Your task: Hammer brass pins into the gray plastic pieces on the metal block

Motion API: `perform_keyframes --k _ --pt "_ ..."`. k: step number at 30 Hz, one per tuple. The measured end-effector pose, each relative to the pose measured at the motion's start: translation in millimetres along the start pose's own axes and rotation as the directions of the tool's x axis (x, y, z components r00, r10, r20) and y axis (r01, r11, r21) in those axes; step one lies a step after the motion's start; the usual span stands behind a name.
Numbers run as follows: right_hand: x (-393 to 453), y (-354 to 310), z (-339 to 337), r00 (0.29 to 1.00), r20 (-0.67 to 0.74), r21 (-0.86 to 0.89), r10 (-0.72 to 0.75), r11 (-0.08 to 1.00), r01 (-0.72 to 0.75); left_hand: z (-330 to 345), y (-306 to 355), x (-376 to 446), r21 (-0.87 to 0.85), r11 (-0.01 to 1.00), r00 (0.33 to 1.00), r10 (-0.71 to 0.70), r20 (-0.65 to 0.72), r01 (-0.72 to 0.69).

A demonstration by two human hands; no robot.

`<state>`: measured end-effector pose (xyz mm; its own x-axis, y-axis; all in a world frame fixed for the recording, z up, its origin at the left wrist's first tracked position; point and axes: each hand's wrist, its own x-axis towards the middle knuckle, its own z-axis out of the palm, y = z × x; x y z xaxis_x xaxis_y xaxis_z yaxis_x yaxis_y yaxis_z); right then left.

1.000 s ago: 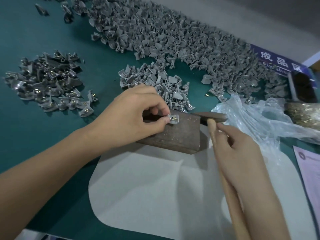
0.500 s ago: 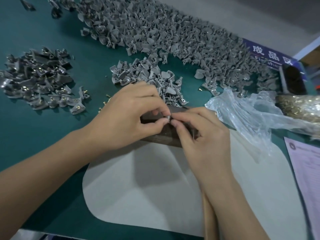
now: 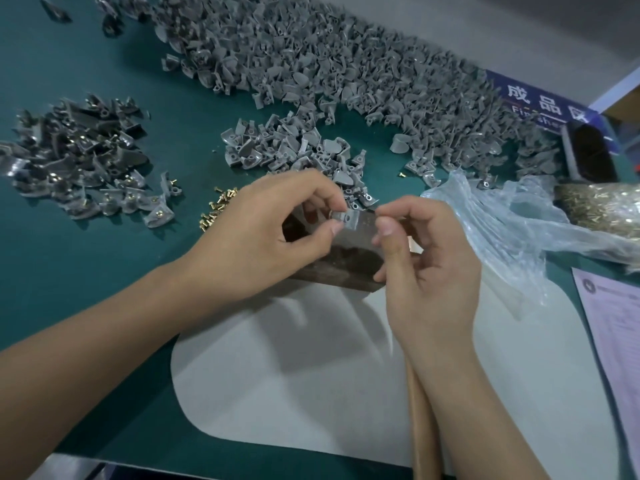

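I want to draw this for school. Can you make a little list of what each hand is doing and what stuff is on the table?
left hand: pinches small gray plastic piece on dark metal block
right hand: fingers curled beside the piece; wooden hammer handle under wrist
loose brass pins: on green table, left of block
big pile of gray pieces: far side
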<state>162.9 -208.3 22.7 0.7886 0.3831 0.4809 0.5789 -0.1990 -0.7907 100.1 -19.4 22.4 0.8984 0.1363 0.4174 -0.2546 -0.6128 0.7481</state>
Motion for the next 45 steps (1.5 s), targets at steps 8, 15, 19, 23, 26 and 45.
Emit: perform_keyframes --k 8,15,19,23,26,45 --pt "-1 5 -1 1.0 0.021 -0.001 0.018 1.0 -0.018 16 2 -7 -0.065 0.998 1.0 0.015 -0.018 -0.016" --pt "1 0 -4 0.997 -0.052 0.016 0.064 0.998 -0.064 13 3 -8 -0.094 0.994 0.982 0.034 -0.186 -0.052" --pt "2 -1 -4 0.991 0.05 -0.128 -0.124 0.983 0.13 14 3 -8 -0.106 0.993 0.983 0.041 -0.179 -0.061" --pt "2 -4 -2 0.984 0.072 -0.197 -0.166 0.964 0.177 15 2 -10 -0.136 0.99 0.986 0.01 -0.168 -0.033" --pt "1 -5 0 0.986 0.061 -0.204 -0.157 0.965 0.166 17 0 -11 -0.179 0.984 0.986 -0.033 -0.165 0.003" --pt "1 0 -5 0.993 0.093 -0.142 -0.077 0.986 0.09 15 -1 -11 -0.234 0.97 0.994 0.036 -0.099 -0.059"
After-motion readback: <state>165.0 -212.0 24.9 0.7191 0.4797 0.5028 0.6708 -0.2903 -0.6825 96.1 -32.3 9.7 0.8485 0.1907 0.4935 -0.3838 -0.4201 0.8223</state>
